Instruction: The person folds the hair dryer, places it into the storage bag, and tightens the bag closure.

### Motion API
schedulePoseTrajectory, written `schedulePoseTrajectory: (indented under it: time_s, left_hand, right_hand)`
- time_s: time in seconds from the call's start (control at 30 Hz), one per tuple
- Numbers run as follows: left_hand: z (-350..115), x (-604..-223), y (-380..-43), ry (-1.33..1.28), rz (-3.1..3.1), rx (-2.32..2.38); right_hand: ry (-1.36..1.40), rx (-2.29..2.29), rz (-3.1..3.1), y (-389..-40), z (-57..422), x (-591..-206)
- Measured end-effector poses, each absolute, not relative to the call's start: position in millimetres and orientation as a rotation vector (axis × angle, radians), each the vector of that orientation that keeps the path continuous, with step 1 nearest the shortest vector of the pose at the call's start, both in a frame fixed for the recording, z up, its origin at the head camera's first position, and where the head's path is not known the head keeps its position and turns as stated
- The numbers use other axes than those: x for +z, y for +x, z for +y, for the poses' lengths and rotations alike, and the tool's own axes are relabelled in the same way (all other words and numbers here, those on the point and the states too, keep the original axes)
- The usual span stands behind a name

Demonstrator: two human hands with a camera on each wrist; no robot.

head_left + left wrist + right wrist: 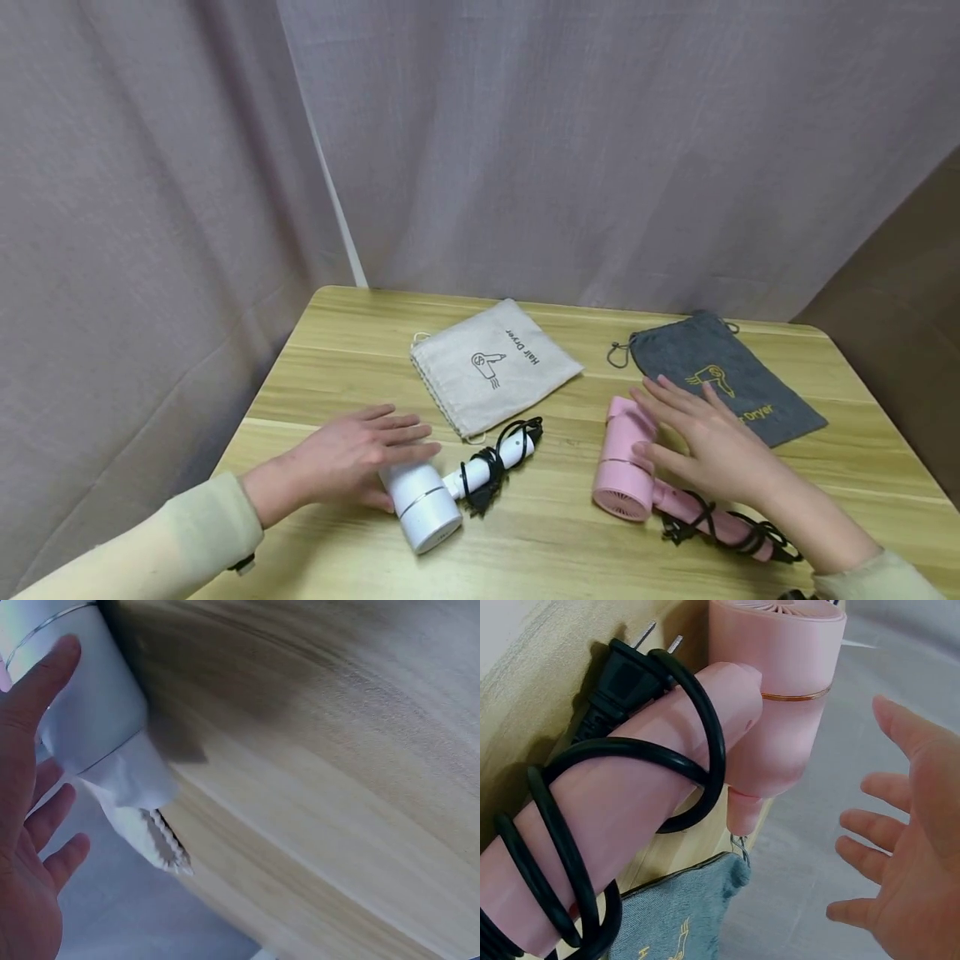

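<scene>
Black cord [622, 747] coils round a tubular pink handle [622, 802].

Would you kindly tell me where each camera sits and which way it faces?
Head: worn on the head, facing forward and down at the wooden table, beige pouch, dark grey pouch and curtain; the left hand and right hand show.
Left wrist: worn on that wrist, facing the white hair dryer; the left hand shows at left.
Right wrist: worn on that wrist, facing the pink hair dryer; the right hand shows at right.
Shared: the head and right wrist views both show the pink hair dryer and dark grey pouch.
</scene>
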State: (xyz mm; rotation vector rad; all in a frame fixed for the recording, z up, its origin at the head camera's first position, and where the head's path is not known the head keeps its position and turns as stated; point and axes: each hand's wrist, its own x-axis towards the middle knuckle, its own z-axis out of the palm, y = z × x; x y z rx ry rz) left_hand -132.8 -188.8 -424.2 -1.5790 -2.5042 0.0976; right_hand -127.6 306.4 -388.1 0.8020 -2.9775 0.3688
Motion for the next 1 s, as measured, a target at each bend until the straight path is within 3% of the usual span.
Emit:
schedulePoseTrajectory:
  time_s: [1.0]
  left_hand:
    - [-172, -458, -122, -1.720, -2.305, 0.057]
  right_hand:
    - [1.129, 0.407, -2.634, -115, 265, -409]
